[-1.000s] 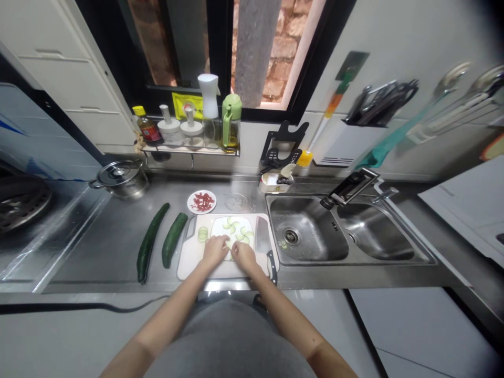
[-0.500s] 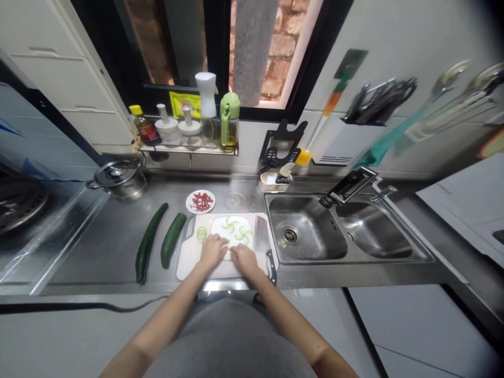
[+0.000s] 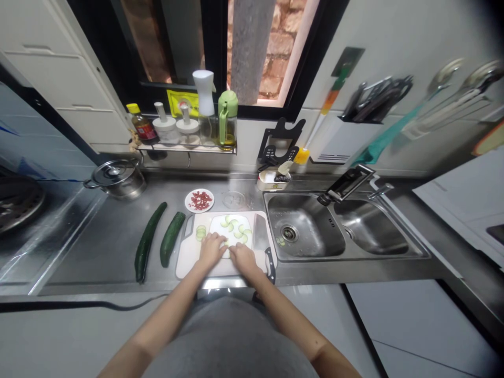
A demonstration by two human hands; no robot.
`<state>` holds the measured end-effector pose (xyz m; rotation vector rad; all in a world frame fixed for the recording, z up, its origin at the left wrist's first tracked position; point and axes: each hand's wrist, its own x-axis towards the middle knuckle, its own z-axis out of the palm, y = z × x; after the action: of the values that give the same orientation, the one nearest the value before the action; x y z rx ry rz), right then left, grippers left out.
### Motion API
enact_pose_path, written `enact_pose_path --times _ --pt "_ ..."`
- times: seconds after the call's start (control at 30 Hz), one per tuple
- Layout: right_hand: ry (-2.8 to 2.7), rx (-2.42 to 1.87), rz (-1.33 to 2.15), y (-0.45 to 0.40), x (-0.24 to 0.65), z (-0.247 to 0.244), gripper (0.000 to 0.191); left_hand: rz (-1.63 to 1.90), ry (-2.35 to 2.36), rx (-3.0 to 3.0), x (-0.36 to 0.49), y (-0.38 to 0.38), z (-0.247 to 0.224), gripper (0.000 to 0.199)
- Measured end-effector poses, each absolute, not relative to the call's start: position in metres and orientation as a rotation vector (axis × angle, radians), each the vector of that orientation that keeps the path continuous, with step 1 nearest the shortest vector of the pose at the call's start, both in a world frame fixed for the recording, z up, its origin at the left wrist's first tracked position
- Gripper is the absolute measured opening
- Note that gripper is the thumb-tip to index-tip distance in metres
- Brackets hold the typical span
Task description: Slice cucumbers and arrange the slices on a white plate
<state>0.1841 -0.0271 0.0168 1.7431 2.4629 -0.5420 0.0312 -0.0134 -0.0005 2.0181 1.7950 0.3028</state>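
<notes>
We seem to be laying slices (image 3: 243,232) on the plate (image 3: 214,226). Our left hand (image 3: 211,249) and right hand (image 3: 242,258) bend over its near side; we can't tell their grip. Next likely needs gentle placing.

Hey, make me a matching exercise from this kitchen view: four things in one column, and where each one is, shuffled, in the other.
Things
1. Knife
2. Longer cucumber
3. Round plate
4. Squarish white plate

Places
A. Beyond the cutting board, bearing red pieces
B. On the board, bearing pale green slices
C. On the board's right side
D. On the steel counter, left of the board

Pairs: 1-C, 2-D, 3-A, 4-B
</notes>
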Motion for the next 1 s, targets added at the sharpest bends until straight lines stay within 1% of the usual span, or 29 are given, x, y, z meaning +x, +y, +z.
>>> enact_pose_path --times 0.17,0.43,1.0 --pt "2.5 1.807 -0.592 -0.0284 0.1883 0.0154 0.029 0.328 1.788 2.023 0.0301 -0.0141 -0.004 0.027" --pt "2.488 1.76 -0.594 -0.0275 0.1874 0.015 0.026 0.302 1.797 1.994 0.0312 -0.0124 -0.0033 0.028" --pt "2.451 1.723 -0.492 -0.0276 0.1823 0.0184 0.031 0.359 1.788 1.965 0.0321 -0.0104 -0.0053 0.024"
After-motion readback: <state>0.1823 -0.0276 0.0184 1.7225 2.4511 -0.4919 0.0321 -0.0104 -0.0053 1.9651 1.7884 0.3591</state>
